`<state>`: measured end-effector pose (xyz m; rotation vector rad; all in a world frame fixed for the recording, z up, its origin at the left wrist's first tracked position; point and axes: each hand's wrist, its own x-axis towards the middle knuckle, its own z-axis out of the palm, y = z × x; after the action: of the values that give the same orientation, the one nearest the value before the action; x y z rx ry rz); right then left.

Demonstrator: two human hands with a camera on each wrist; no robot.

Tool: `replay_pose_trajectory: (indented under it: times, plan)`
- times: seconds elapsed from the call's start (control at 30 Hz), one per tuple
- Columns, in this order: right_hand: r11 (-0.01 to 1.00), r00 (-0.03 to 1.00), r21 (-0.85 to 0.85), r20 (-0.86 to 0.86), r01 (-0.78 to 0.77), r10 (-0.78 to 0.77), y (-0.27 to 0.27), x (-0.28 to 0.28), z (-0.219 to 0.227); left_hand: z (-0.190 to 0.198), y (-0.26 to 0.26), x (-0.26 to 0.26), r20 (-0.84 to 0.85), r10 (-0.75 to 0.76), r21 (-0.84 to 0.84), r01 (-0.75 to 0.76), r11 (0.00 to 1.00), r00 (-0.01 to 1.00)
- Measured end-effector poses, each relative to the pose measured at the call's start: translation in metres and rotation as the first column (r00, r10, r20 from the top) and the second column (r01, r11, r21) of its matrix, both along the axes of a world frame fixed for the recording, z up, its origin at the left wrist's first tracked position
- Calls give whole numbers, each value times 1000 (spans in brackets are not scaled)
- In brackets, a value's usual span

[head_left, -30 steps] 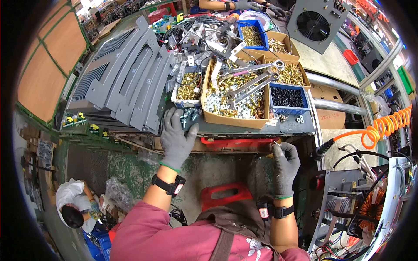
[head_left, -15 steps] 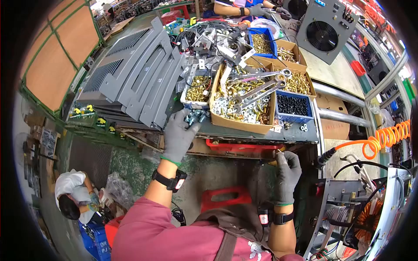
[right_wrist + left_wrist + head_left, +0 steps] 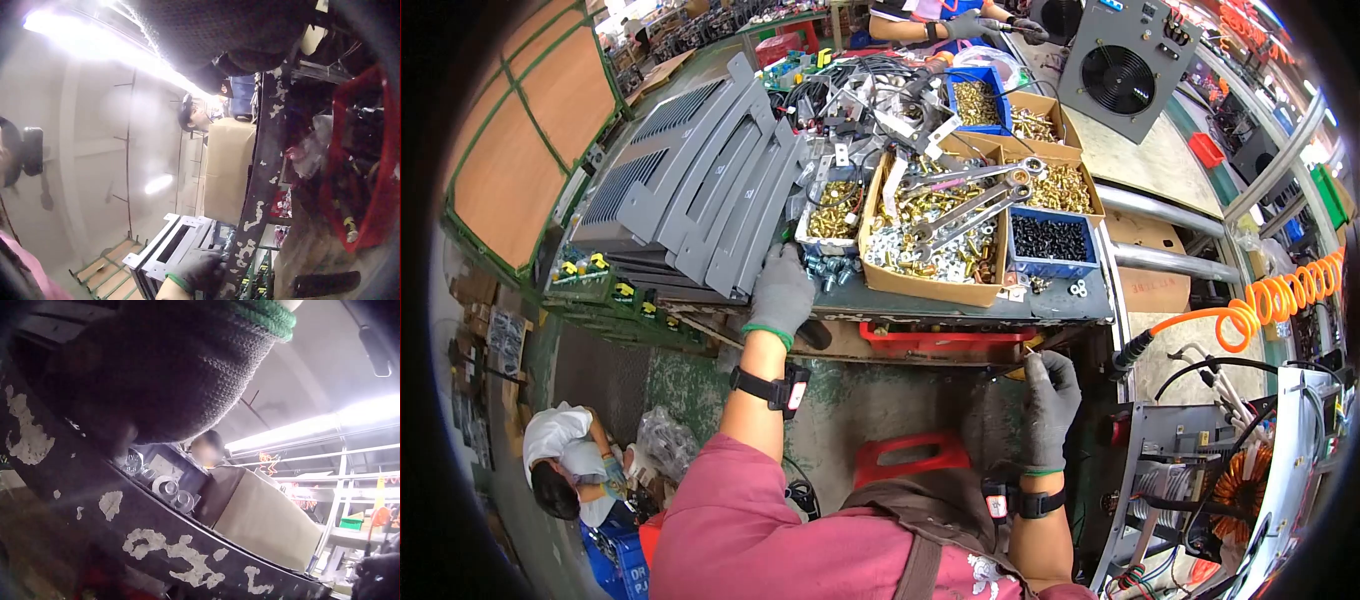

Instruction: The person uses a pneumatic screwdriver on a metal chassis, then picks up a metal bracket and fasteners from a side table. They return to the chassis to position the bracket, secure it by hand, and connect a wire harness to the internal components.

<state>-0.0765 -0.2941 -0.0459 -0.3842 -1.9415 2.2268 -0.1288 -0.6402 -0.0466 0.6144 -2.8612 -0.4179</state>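
Note:
My gloved left hand [image 3: 782, 292] rests at the front edge of the workbench, between the grey metal panels [image 3: 700, 190] and some loose bolts [image 3: 832, 268]. Its fingers point away from me, right beside the bolts, and nothing shows gripped in them. In the left wrist view the dark glove [image 3: 169, 375] hangs over the bench edge, with bolt ends [image 3: 165, 486] next to it. Lower and to the right, my gloved right hand [image 3: 1050, 405] is in front of the bench, its thumb and forefinger pinching a small thin pale piece [image 3: 1030, 350]; I cannot tell its kind.
A cardboard box [image 3: 940, 287] of brass screws and nuts stands on the bench with wrenches [image 3: 975, 215] across it. Beside it is a blue bin [image 3: 1050, 268] of black screws. A red tray [image 3: 945, 340] sits under the bench top. An orange coiled hose [image 3: 1280, 300] hangs at right.
My left hand reached onto the bolts, then drew left toward the panels, leaving the bolts in view on the bench. The right hand keeps its pinch nearly in place.

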Motion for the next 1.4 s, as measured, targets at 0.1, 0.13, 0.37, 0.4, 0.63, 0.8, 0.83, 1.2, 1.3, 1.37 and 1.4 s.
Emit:
replay_pose_trajectory:
  times: [0.1, 0.13, 0.37, 0.4, 0.63, 0.8, 0.83, 1.2, 1.3, 1.37, 1.4]
  plan:
    - [1000, 1000, 5, -28, -10, 10, -2, 5, 1, -2, -2, 0, -13, 17, 2, -17, 1000, 1000]
    - [1000, 999, -17, -44, -15, 14, -4, 6, 2, -1, -2, 1, -33, 23, -6, -23, 1000, 999]
    - [998, 999, -47, -27, -42, 41, -5, 17, 8, 5, -2, -14, 148, 60, -49, -54, 997, 987]
    - [998, 999, -40, -27, -42, 41, -4, 19, 8, 8, 0, -16, 180, 80, -68, -68, 995, 980]
    - [996, 999, -73, -6, -46, 45, 7, 35, 6, 49, 27, 24, 398, -4, -243, 110, 964, 917]
    - [998, 999, -44, -28, -41, 40, 10, 43, 6, 76, 42, 61, 304, -88, -134, 134, 982, 949]
    - [998, 998, -40, -43, -38, 36, 9, 44, 5, 55, 34, 54, 119, -97, -161, 115, 980, 988]
    - [999, 999, -46, -32, -16, 14, 5, 48, 11, 16, 33, 36, -84, -31, 20, 33, 999, 996]
    - [996, 998, 80, -44, -39, 43, 7, 49, -6, 21, 38, 44, -285, -57, -39, 48, 998, 957]
    - [993, 993, -40, -33, -112, 111, 12, 51, -31, 21, 43, 50, -447, -158, -35, 159, 987, 881]
    - [991, 992, 46, -4, -128, 128, 10, 54, -19, 19, 52, 50, -556, -240, 42, 316, 948, 796]
